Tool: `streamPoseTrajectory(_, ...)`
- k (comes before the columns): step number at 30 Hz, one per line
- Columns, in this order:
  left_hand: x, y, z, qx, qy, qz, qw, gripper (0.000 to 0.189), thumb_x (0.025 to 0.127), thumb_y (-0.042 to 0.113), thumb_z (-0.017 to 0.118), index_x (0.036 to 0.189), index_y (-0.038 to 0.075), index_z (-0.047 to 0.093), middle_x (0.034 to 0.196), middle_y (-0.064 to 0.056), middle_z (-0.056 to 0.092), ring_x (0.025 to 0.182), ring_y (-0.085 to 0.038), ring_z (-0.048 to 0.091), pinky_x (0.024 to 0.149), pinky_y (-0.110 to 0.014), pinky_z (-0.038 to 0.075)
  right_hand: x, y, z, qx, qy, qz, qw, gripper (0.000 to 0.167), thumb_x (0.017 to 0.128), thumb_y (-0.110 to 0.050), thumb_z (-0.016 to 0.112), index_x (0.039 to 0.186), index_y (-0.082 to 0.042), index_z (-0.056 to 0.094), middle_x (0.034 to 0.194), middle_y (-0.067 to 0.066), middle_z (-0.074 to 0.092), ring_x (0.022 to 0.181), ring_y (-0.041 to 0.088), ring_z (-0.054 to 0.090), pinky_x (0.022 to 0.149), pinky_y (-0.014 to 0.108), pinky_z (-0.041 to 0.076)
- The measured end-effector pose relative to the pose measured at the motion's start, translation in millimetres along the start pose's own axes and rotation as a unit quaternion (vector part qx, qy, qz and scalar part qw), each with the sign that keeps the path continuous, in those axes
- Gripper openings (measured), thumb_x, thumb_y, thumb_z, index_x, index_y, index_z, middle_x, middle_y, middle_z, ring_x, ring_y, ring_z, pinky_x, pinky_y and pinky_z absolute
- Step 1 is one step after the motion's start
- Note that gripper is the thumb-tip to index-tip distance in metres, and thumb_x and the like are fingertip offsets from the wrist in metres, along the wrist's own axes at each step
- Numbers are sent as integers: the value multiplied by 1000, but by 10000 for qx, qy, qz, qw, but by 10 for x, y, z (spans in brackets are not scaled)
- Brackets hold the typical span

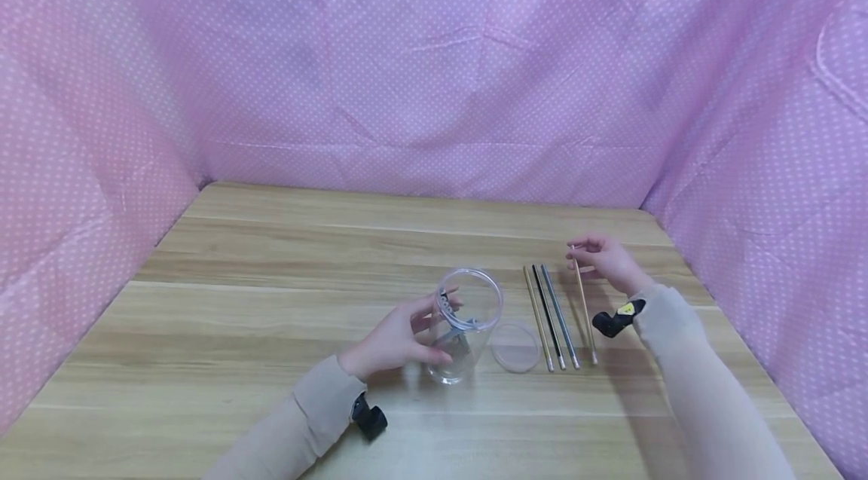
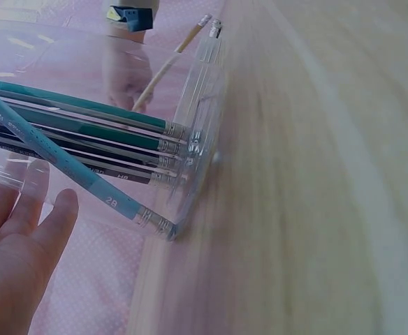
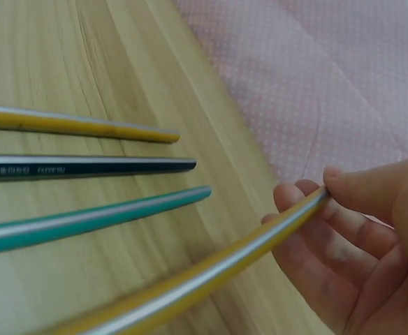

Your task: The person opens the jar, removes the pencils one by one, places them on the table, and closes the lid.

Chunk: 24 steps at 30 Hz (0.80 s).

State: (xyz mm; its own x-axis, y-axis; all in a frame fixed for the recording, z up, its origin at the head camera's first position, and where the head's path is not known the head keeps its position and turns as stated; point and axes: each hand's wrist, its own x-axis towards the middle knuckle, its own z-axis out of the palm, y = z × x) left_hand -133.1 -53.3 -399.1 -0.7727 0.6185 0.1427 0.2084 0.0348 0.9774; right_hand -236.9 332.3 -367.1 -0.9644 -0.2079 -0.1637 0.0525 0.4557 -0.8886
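My left hand (image 1: 393, 337) holds a clear plastic jar (image 1: 478, 337) from its left side, fingers and thumb curved around the wall. The jar stands open-topped. Inside it, the left wrist view shows a light blue pencil (image 2: 75, 167) slanting across several green and dark pencils (image 2: 120, 139), eraser ends at the bottom. At the right, my right hand (image 1: 610, 263) pinches a yellow pencil (image 1: 585, 307) by its unsharpened tip between thumb and fingers. This pencil slopes down toward me, its eraser end low over the table.
Between jar and right hand lie three pencils side by side: yellow (image 1: 536, 307), black (image 1: 551, 314) and green (image 1: 561, 318). A clear round lid (image 1: 515, 350) is flat beside the jar. Pink dotted cloth (image 1: 434, 88) walls the wooden table (image 1: 271, 254) at the back and sides.
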Motion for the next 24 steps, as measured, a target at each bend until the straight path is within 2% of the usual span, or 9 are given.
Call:
streamPoseTrajectory(11, -5, -13, 4, 3, 24, 74, 10000, 83, 68, 1, 80, 142, 8, 42, 144, -15, 45, 134, -30, 41, 115, -45, 30, 46, 144, 74, 269, -210, 203, 9992, 48, 96, -11, 51, 132, 17, 34, 95, -5, 67, 83, 4, 64, 77, 23, 58)
streamPoseTrajectory(16, -11, -2, 8, 95, 39, -7, 9999, 86, 68, 3, 80, 144, 10, 39, 144, -14, 45, 134, -30, 41, 114, -46, 31, 72, 203, 76, 452, -380, 169, 9981, 51, 94, -5, 53, 134, 18, 31, 95, -6, 67, 84, 5, 64, 79, 26, 58)
streamPoseTrajectory(20, -10, 6, 4, 31, -1, -75, 10000, 82, 69, 4, 80, 141, 7, 42, 147, -13, 41, 135, -30, 39, 114, -46, 30, 111, 268, 80, 676, -498, 203, 9963, 50, 92, 2, 53, 133, 19, 30, 92, -6, 68, 82, 7, 66, 79, 29, 59)
streamPoseTrajectory(24, -6, -1, 2, 25, 3, -23, 10000, 82, 68, 2, 80, 141, 6, 42, 147, -14, 41, 135, -30, 39, 114, -46, 30, 154, 316, 115, 639, -485, 273, 9964, 49, 92, 2, 53, 133, 19, 31, 90, -7, 68, 81, 4, 66, 79, 26, 58)
